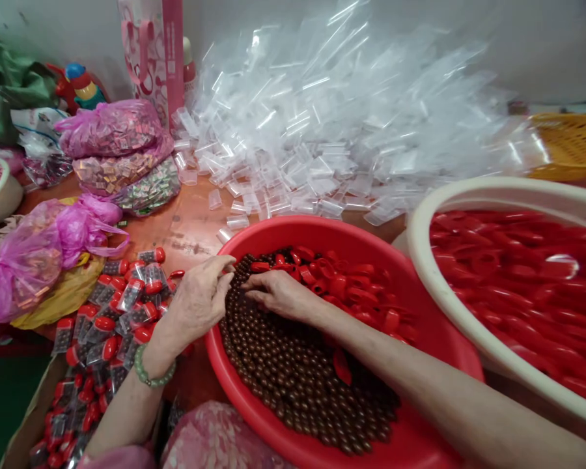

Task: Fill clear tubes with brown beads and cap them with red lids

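My left hand (202, 294), with a green bead bracelet (151, 369) at its wrist, is over the left rim of a red basin (303, 227). Its fingers are bent and closed toward the thumb; whatever they hold is hidden. Inside the basin my right hand (277, 294) reaches down to the brown round beads (283, 365), fingertips drawn together; anything pinched there is too small to make out. Red plastic caps (356, 286) lie behind the beads in the same basin. Small clear containers with red caps and dark contents (131, 296) are heaped left of my left hand.
A cream tub (422, 228) of red caps stands at the right. Clear plastic sleeves (297, 156) are piled along the back. Pink bags (122, 130) of small pieces sit at the left, near a pink paper bag (149, 58). A yellow basket (566, 146) is at the far right.
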A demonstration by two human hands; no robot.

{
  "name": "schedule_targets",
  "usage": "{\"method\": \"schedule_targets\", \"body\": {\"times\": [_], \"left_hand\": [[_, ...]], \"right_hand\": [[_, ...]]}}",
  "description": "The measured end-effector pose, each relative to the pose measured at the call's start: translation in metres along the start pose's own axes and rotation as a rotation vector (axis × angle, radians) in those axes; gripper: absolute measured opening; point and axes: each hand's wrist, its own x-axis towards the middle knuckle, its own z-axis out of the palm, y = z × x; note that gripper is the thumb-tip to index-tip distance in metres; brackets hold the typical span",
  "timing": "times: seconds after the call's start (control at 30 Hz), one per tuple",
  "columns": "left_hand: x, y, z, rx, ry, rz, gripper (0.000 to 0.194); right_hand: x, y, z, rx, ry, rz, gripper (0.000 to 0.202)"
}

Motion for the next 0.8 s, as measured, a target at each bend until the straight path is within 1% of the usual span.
{"method": "schedule_targets", "body": {"times": [0.17,0.27,0.33,0.4,0.47,0.57,0.6,0.63,0.7,0.73,0.77,0.8], "left_hand": [[-0.006,-0.004,-0.003,0.039,-0.100,0.129,0.024],[-0.008,-0.004,-0.005,0.018,-0.158,0.182,0.025],[-0.010,-0.002,-0.006,0.011,-0.206,0.218,0.026],[-0.014,0.001,-0.007,0.021,-0.264,0.238,0.026],[-0.018,0.005,-0.009,0.029,-0.334,0.240,0.027],[-0.025,0.011,-0.010,0.025,-0.449,0.236,0.024],[-0.027,0.014,-0.010,0.024,-0.483,0.245,0.028],[-0.029,0.015,-0.009,0.030,-0.506,0.258,0.037],[-0.033,0.019,-0.005,0.079,-0.501,0.269,0.060],[-0.035,0.020,-0.002,0.117,-0.477,0.261,0.067],[-0.036,0.021,0.002,0.151,-0.446,0.245,0.068],[-0.037,0.021,0.006,0.172,-0.411,0.227,0.064]], "right_hand": [[-0.005,0.001,0.009,0.074,-0.226,0.181,0.010],[-0.008,0.002,0.012,0.137,-0.366,0.265,0.015],[-0.010,0.003,0.013,0.185,-0.434,0.309,0.016],[-0.012,0.004,0.013,0.243,-0.476,0.339,0.013],[-0.014,0.005,0.011,0.312,-0.503,0.355,0.011],[-0.016,0.004,0.009,0.427,-0.516,0.371,0.014],[-0.017,0.004,0.009,0.467,-0.509,0.376,0.014],[-0.018,0.005,0.009,0.506,-0.495,0.381,0.013],[-0.020,0.005,0.011,0.582,-0.459,0.388,0.012],[-0.021,0.005,0.012,0.615,-0.439,0.391,0.011],[-0.022,0.005,0.014,0.646,-0.423,0.394,0.011],[-0.024,0.005,0.015,0.673,-0.411,0.398,0.011]]}}
